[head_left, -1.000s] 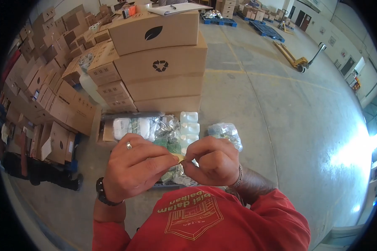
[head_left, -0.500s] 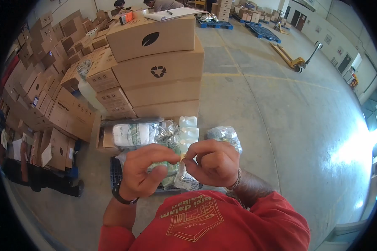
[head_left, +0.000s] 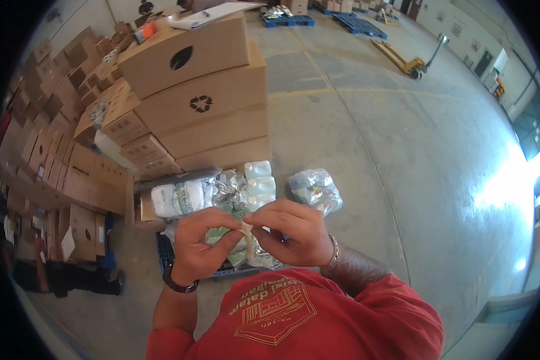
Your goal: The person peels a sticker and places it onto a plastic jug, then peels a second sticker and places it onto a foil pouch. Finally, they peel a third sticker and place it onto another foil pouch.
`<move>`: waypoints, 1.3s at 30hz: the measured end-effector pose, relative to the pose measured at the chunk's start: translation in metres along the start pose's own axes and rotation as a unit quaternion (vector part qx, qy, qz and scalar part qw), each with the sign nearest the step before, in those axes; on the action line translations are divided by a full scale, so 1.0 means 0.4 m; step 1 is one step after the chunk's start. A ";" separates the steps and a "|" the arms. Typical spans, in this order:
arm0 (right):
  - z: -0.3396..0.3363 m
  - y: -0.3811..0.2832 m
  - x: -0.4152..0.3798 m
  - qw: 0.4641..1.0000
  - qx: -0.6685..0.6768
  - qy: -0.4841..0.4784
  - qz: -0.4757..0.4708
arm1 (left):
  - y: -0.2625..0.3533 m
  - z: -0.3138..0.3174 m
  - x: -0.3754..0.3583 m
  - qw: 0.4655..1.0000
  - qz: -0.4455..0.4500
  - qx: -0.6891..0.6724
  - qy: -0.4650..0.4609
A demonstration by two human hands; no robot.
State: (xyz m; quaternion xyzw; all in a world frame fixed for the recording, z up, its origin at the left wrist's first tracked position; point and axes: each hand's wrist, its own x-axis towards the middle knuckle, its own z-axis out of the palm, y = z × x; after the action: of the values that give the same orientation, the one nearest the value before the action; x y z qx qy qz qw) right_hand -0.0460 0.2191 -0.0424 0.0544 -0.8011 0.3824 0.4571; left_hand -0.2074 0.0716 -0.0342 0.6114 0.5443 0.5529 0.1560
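Note:
In front of my chest, my left hand [head_left: 205, 243] pinches the end of a small beige strip [head_left: 249, 240], perhaps tape, between thumb and fingertips. My right hand [head_left: 295, 234] meets it from the other side, fingers curled and closed at the same strip. Exactly how the strip sits between the fingertips is too small to make out. Below and beyond the hands, a dark pallet [head_left: 164, 246] carries a white plastic-wrapped pack [head_left: 177, 198], crinkled clear-wrapped goods [head_left: 229, 187], and several pale translucent jugs [head_left: 260, 186]. Part of this load is hidden by my hands.
Tall cartons [head_left: 204, 108] are stacked behind the pallet, with a clipboard [head_left: 213, 15] on top. A plastic-wrapped bundle [head_left: 315, 189] lies on the floor to the right. Farther off stands a yellow pallet jack [head_left: 408, 63]. Another person's dark-clothed leg [head_left: 72, 277] shows at left.
Both hands have shifted slightly left, and more of the beige strip shows hanging below the fingertips. The right fingers have straightened somewhat. The camera view has turned a little to the right.

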 end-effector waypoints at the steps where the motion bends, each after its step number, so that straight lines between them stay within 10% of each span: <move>1: -0.012 0.007 -0.014 0.998 0.015 -0.006 0.061 | -0.017 0.010 0.002 0.999 -0.034 -0.004 0.022; 10: -0.156 0.266 -0.284 0.914 0.061 0.135 0.377 | -0.360 0.185 0.069 0.897 -0.287 -0.265 0.210; 15: -0.282 0.479 -0.509 0.748 0.063 0.278 0.599 | -0.757 0.490 0.076 0.810 -0.549 -0.127 0.164; 25: -0.369 0.759 -0.803 0.581 0.058 0.286 0.759 | -1.664 1.143 -0.038 0.901 -0.415 0.116 -0.045; 30: -0.381 0.831 -0.891 0.542 0.055 0.291 0.787 | -1.801 1.261 -0.002 0.837 -0.504 0.124 -0.174; 32: -0.385 0.854 -0.906 0.525 0.053 0.289 0.799 | -1.828 1.285 -0.041 0.871 -0.383 0.173 -0.254; 39: -0.376 0.905 -0.895 0.533 0.059 0.241 0.809 | -1.842 1.123 -0.001 0.928 -0.308 0.163 -0.135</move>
State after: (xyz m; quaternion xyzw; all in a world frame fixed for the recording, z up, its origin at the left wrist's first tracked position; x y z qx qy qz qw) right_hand 0.1063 0.4788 -0.4798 -0.6841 -0.3381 0.6343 0.1237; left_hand -0.1906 0.5205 -0.7709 0.4996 0.7622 0.2936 0.2885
